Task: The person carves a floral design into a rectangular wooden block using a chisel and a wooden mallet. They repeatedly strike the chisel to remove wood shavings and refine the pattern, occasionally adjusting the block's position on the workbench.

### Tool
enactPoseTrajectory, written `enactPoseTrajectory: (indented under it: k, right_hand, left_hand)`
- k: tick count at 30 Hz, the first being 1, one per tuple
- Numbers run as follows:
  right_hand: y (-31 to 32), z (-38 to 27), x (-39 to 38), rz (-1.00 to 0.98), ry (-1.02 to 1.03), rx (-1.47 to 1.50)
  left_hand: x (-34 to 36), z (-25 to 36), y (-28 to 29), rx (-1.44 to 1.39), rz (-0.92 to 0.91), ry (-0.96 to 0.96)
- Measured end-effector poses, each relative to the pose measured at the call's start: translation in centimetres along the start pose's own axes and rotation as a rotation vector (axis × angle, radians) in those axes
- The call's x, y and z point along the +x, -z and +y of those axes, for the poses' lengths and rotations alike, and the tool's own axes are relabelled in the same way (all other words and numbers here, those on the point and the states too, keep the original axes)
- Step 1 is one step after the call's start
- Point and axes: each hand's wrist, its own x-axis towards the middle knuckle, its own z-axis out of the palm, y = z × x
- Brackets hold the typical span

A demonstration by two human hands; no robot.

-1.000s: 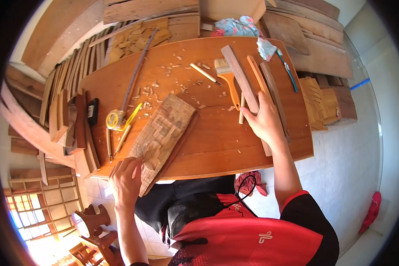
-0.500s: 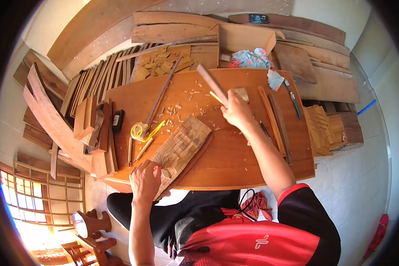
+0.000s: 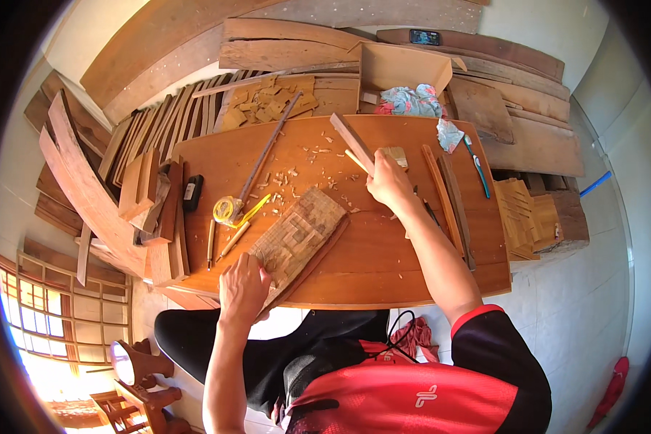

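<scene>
My right hand (image 3: 389, 179), raised over the middle of the table, is closed round a flat-sided wooden bar (image 3: 351, 139). A thin pale stick (image 3: 354, 160) pokes out of the same fist beside the bar; its other end is hidden. Near the front edge, my left hand (image 3: 242, 289) has curled fingers at the lower end of a carved wooden board (image 3: 300, 231), and appears to hold it. Raised and cut-back blocks mark the board's upper face. A darker wooden strip (image 3: 317, 264) lies along its right side. The left fingertips are partly hidden.
Wood shavings (image 3: 286, 177) are scattered on the table (image 3: 383, 267). Left of the board lie a tape measure (image 3: 226, 210), two wooden-handled tools (image 3: 233, 240) and a long metal rod (image 3: 271, 145). Long wooden strips (image 3: 445, 202) and a toothbrush (image 3: 477, 166) lie right; stacked planks (image 3: 289, 54) stand behind.
My left fingers have curled in and lowered at the board's end. My right hand, still holding the bar and stick, has shifted slightly right and down. The whole view has moved a little.
</scene>
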Motion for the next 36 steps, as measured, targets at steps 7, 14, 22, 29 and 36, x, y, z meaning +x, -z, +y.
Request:
enactPoseTrajectory:
  k: [7, 14, 22, 29, 36]
  right_hand:
    - [0.1, 0.4, -0.6, 0.005, 0.021, -0.034]
    - [0.6, 1.3, -0.8, 0.108, 0.045, -0.013]
    - [0.5, 0.4, -1.1, 0.152, 0.089, 0.061]
    - [1.4, -1.6, -1.9, 0.136, 0.138, 0.213]
    - [2.4, -6.6, -5.7, -0.296, 0.192, 0.703]
  left_hand:
    - [0.1, -0.9, -0.2, -0.045, -0.05, -0.032]
    - [-0.4, -0.8, -0.2, -0.062, -0.027, -0.058]
    - [-0.1, -1.3, -0.5, -0.079, -0.01, -0.1]
    - [-0.2, -2.0, 1.1, -0.384, -0.017, -0.027]
    - [-0.7, -1.6, 2.3, -0.513, 0.012, 0.023]
